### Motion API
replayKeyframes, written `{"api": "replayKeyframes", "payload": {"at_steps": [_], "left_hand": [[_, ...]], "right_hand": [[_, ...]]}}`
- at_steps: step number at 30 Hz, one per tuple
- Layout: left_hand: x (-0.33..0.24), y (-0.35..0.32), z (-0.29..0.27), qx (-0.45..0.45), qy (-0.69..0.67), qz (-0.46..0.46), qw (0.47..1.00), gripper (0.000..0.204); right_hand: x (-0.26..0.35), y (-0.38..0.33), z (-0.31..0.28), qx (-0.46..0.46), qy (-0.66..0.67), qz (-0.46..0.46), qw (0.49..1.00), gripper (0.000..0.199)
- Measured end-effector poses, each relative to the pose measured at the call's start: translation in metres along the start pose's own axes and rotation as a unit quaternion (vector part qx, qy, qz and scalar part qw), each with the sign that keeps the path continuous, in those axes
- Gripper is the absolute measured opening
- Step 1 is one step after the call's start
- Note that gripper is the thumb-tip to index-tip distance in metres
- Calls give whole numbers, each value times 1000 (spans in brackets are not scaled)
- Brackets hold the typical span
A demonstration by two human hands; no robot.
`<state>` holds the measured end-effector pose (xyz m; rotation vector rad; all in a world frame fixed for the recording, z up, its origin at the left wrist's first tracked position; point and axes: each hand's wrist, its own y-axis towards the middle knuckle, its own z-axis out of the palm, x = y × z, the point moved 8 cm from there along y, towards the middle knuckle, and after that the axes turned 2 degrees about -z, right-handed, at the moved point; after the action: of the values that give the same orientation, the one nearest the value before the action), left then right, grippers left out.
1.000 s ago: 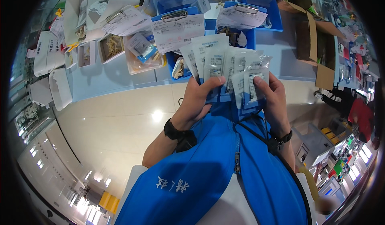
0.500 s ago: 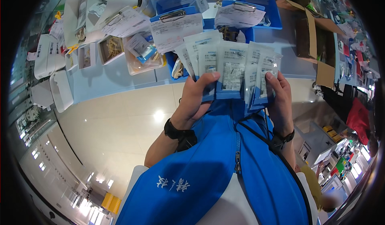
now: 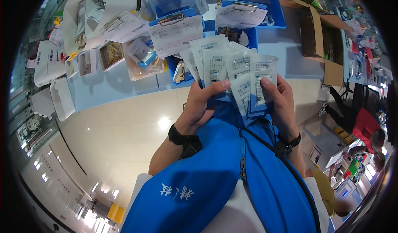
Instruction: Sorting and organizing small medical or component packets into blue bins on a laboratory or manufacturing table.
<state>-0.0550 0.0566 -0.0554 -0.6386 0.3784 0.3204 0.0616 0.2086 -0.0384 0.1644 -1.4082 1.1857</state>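
Note:
Several small clear-and-blue plastic packets with printed labels are fanned out between my two hands, in front of my blue jacket. My left hand (image 3: 203, 101) grips the left-hand packets (image 3: 214, 62), its thumb lying across their lower part. My right hand (image 3: 280, 100) holds the right-hand packets (image 3: 263, 73), thumb pressed on the front one. In the middle the packets (image 3: 239, 73) overlap, some tilted. The fingers behind the packets are hidden. Both wrists wear black bands.
Beyond my hands runs a light blue table (image 3: 124, 85). On it stand blue bins (image 3: 271, 15) with clipboards (image 3: 176, 31), a clear tray (image 3: 145, 69) of packets, and small boxes (image 3: 111, 55) of brownish pieces. An open cardboard box (image 3: 313, 34) sits at the right. Other people are at far right.
My right hand has shifted slightly left with its packets, which now overlap the middle ones more. The middle packets have tilted. A person in red shows more at the far right.

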Motion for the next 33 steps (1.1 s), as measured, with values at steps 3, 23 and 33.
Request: {"api": "replayKeyframes", "payload": {"at_steps": [3, 23, 33], "left_hand": [[2, 2, -1, -4, 0, -4, 1000, 57], [-1, 4, -21, -67, 24, 32, 997, 51], [-9, 3, -23, -69, 12, 62, 996, 54]], "right_hand": [[-3, -1, -3, 9, -22, 9, 1000, 40], [12, -15, -4, 87, -171, -1, 982, 45], [8, -8, -23, 41, -95, 22, 994, 42]]}}
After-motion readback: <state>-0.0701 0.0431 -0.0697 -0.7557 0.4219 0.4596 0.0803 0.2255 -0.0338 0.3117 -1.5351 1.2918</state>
